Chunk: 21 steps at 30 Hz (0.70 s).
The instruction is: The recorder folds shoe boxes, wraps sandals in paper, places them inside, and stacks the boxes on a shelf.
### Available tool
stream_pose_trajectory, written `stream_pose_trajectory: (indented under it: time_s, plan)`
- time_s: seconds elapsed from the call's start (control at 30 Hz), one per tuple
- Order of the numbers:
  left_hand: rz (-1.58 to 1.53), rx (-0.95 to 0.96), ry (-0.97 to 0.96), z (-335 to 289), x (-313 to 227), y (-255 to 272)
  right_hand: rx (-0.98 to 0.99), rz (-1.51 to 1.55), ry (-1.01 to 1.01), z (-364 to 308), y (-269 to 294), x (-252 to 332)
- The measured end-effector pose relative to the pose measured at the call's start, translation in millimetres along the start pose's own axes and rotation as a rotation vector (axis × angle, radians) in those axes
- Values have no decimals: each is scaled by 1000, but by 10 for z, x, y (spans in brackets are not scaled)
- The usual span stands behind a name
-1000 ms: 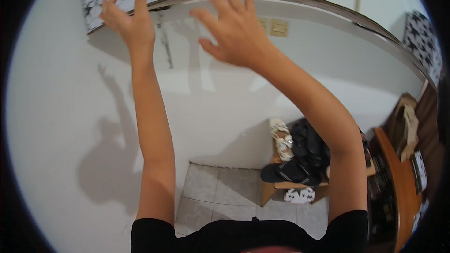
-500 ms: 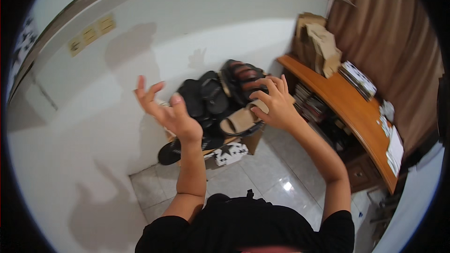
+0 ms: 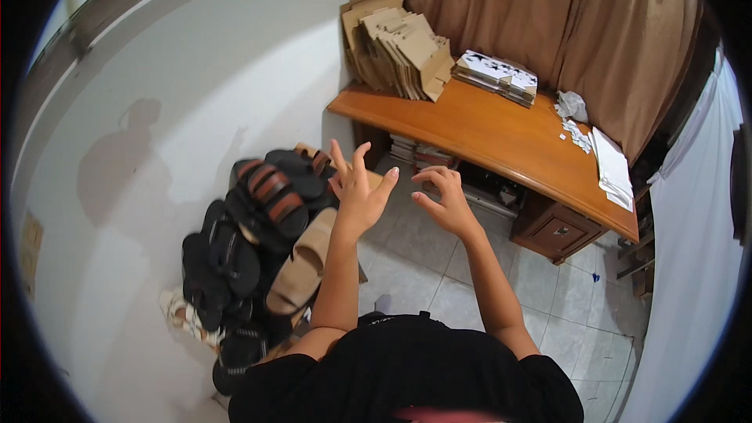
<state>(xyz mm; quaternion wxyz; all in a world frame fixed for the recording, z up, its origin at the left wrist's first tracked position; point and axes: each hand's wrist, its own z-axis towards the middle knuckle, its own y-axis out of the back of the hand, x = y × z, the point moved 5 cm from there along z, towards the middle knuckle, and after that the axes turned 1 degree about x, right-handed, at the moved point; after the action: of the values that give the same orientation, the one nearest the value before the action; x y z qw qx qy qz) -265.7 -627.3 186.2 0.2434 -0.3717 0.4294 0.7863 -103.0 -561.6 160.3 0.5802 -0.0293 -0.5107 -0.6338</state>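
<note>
My left hand (image 3: 362,196) is raised with its fingers apart, and nothing is in it. Beside it, my right hand (image 3: 443,200) hangs in the air, its fingers loosely curled and apart, likewise without anything in them. Left of my left forearm lies a heap of footwear. A tan slide sandal (image 3: 294,278) is closest to that forearm. Behind it are black sandals with brown straps (image 3: 276,192). Black flip-flops (image 3: 233,254) lie further left, and a white strappy sandal (image 3: 184,317) sits at the wall side. My left arm hides part of the heap.
Ahead stands a wooden desk (image 3: 439,129) with folded brown cardboard (image 3: 407,47), a stack of star-patterned flat boxes (image 3: 497,74), a crumpled plastic bag (image 3: 572,106) and white papers (image 3: 611,168). Brown curtains (image 3: 540,8) hang behind it. A white cloth (image 3: 693,211) drapes at the right.
My view has turned right, bringing the desk to the front and the footwear heap to the left. My hands have come closer together, and the right has left the tan sandal's side.
</note>
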Motion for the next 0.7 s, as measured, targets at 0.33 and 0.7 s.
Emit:
stream_pose_trajectory:
  time_s: [0.33,0.7]
  plan:
    - [-114,380,-23,1591,353,-1543,-168,55,-397,440,411,-1583]
    - [112,855,85,2652,302,-3653,-341,171,-628,800,1345,-3388]
